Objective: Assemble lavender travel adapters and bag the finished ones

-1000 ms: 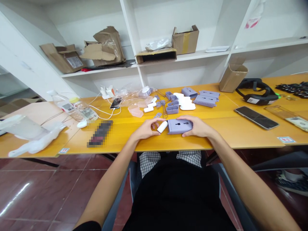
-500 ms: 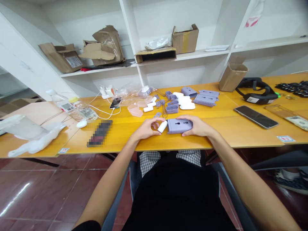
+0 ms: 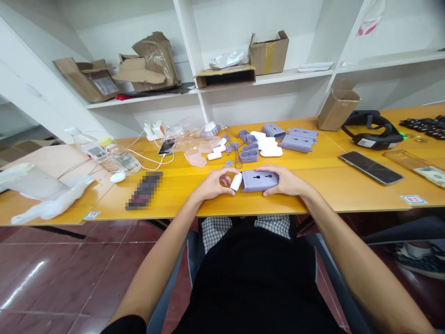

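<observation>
Between the thumb and fingers of my left hand (image 3: pixel 219 183) is a small white cylinder (image 3: pixel 236 182), tilted, close to the left end of a purple plastic housing (image 3: pixel 257 180). Whether the two touch I cannot tell. My right hand (image 3: pixel 283 180) grips the housing around its right end, thumb on the near side. Slots show in the housing's upper face. Beyond the hands lie several purple cups (image 3: pixel 249 156), white rounded caps (image 3: pixel 271 150), metal springs (image 3: pixel 238 160) and more white cylinders (image 3: pixel 214 156).
More purple housings (image 3: pixel 297 142) lie farther back. To the right are a phone (image 3: pixel 370 168), a black headset (image 3: pixel 373 134) and a cardboard box (image 3: pixel 338 110). On the left stand plastic bottles (image 3: pixel 120 157) near a white plastic bag (image 3: pixel 52 202). A shelf holds cardboard boxes (image 3: pixel 269 53).
The white cylinder in my left hand has moved slightly right, nearer the housing's end, and stands a bit more upright. My right hand keeps its hold on the housing.
</observation>
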Demonstrator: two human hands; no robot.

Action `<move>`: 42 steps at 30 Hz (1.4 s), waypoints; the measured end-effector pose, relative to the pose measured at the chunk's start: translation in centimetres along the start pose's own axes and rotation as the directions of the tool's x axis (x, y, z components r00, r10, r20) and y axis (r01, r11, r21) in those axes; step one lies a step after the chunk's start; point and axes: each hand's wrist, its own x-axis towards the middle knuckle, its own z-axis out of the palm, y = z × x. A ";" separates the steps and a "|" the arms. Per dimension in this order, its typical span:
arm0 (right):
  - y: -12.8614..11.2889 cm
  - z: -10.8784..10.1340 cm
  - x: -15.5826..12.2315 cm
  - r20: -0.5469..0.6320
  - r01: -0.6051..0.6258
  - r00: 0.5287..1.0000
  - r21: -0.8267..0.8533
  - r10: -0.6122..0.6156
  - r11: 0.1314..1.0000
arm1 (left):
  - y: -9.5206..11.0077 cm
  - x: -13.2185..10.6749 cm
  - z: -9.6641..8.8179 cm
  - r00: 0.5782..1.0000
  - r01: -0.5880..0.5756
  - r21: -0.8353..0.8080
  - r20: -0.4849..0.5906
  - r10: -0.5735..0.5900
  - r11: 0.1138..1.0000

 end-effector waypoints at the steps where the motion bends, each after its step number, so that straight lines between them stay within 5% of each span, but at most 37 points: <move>1: 0.0 0.0 0.0 0.001 0.002 1.000 -0.008 -0.002 1.000 | 0.0 0.0 0.0 1.000 0.007 -0.003 0.001 -0.007 1.000; 26: 0.0 -0.2 0.1 0.029 -0.006 1.000 -0.065 0.008 0.998 | 0.9 0.5 1.7 0.987 -0.093 0.362 -0.088 0.133 0.928; 32: 0.0 -0.1 0.2 0.027 -0.003 1.000 -0.086 0.005 0.996 | 0.3 0.5 1.6 0.973 -0.200 0.369 -0.035 0.228 0.908; 42: -0.1 0.0 0.2 0.020 -0.008 1.000 -0.102 0.010 0.995 | 0.2 0.4 1.0 0.987 -0.161 0.273 0.032 0.159 0.948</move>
